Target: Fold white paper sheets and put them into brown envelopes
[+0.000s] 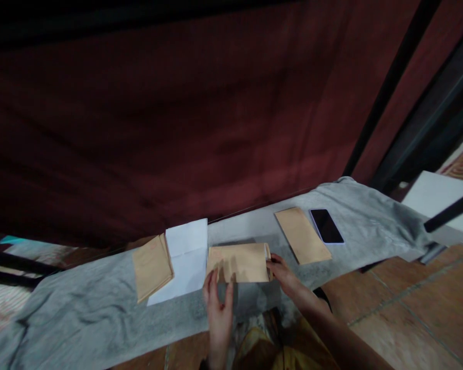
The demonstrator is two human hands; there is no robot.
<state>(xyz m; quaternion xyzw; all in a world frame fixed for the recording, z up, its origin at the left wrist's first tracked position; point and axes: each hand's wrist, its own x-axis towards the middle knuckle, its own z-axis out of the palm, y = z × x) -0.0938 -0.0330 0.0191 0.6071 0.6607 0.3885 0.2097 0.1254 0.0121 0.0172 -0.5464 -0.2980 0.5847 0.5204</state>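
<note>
A brown envelope (239,261) lies flat on the grey cloth-covered table (100,308) in front of me. My left hand (218,303) rests fingers up against its lower left edge, fingers together and touching it. My right hand (281,271) pinches the envelope's right end, where a white sheet edge shows at the opening. A stack of brown envelopes (152,265) lies to the left, beside white paper (185,259).
Another brown envelope (302,235) and a dark phone (326,225) lie to the right on the cloth. A dark red curtain (177,128) hangs behind the table. A white board (440,198) and black bars stand at far right. Tiled floor lies below.
</note>
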